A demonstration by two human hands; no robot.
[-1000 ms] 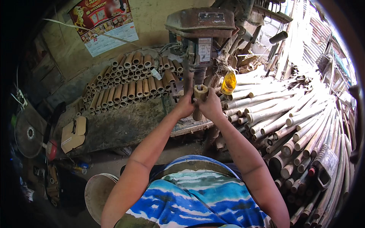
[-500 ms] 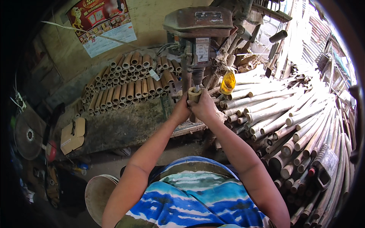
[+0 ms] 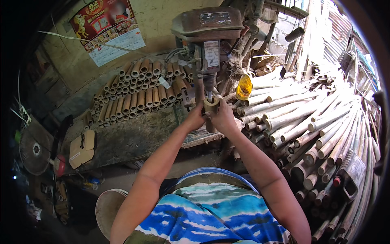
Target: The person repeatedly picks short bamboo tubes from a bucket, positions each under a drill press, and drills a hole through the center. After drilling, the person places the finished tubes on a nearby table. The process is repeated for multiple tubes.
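Left hand and right hand clasp the tube, likely light and stiff, best held by its sides.

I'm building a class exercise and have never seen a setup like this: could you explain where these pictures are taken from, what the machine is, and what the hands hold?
There is no robot here. A wide fisheye camera on the person's head looks down, so straight edges curve. The bare left hand and right hand grip a short, light-brown bamboo tube upright. Above it is a brown, worn metal drill press; its silver bit points down at the tube's open top. Whether it reaches inside is hard to tell. On the dark, stained workbench lie stacked short brown bamboo tubes and a tan cardboard piece. To the right are long, pale bamboo poles.
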